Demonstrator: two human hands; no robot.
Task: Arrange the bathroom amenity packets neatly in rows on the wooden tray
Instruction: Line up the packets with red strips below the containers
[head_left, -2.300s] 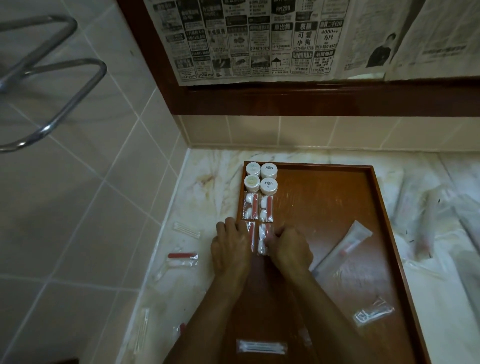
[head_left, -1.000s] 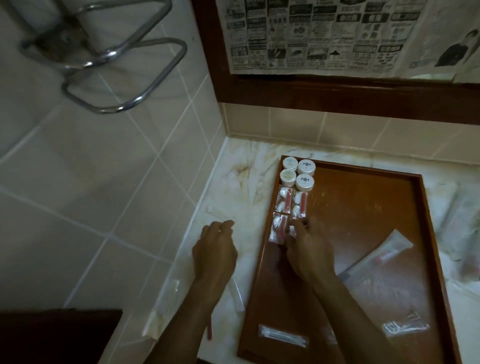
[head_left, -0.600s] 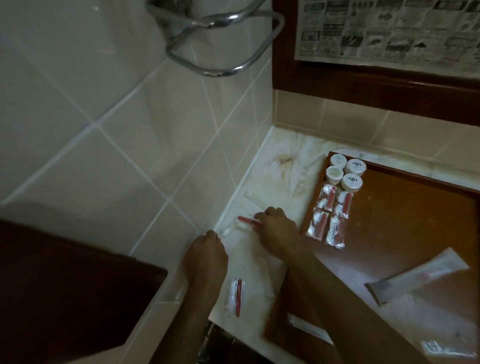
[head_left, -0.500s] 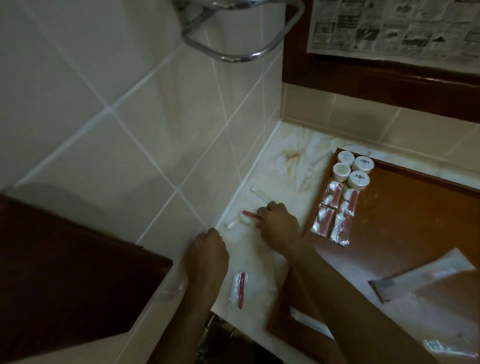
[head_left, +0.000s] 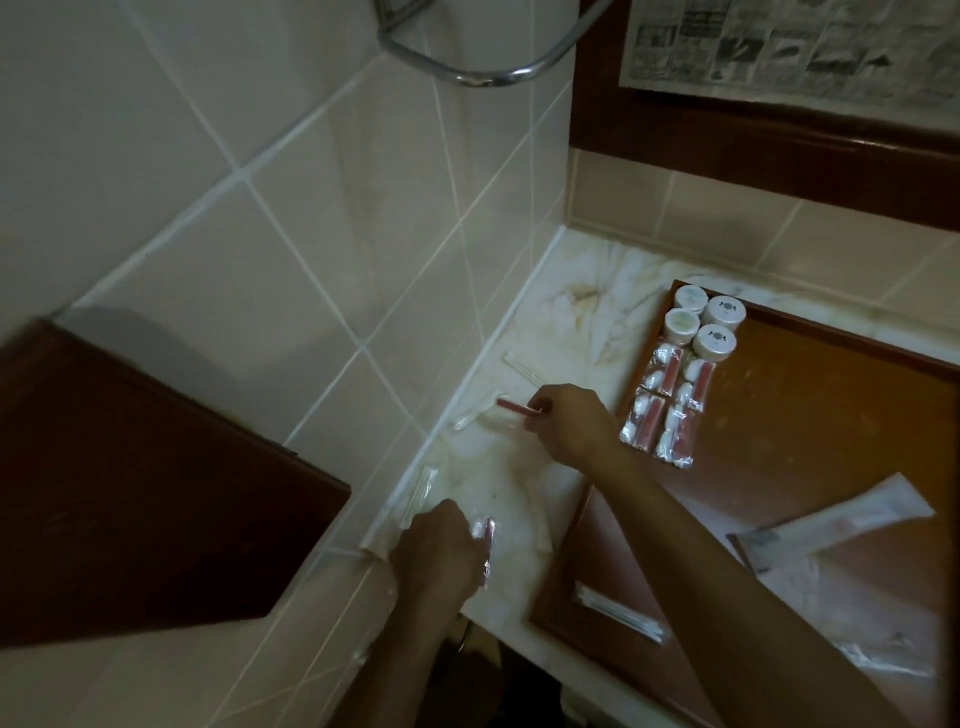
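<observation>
The wooden tray (head_left: 579, 540) lies on the marble counter (head_left: 582, 322). In its far left corner stand several white round jars (head_left: 704, 322), with several red-and-white packets (head_left: 665, 410) in two rows below them. My right hand (head_left: 569, 426) reaches left off the tray and pinches a red-and-white packet (head_left: 511, 411) on the counter. My left hand (head_left: 441, 551) curls over another red-and-white packet (head_left: 487, 540) near the counter's front edge. A long white sachet (head_left: 841, 525), a swab packet (head_left: 618, 613) and a clear packet (head_left: 883, 660) lie loose on the tray.
More clear packets lie on the counter by the tiled wall: one beyond my right hand (head_left: 524, 366), one beside my left hand (head_left: 418, 499). A chrome rail (head_left: 483, 78) hangs above. A dark wooden panel (head_left: 130, 493) stands at the left, below the counter.
Both hands left the packets on the tray and moved left to the counter. My right hand took hold of one packet there; my left hand dropped from the wall edge onto another.
</observation>
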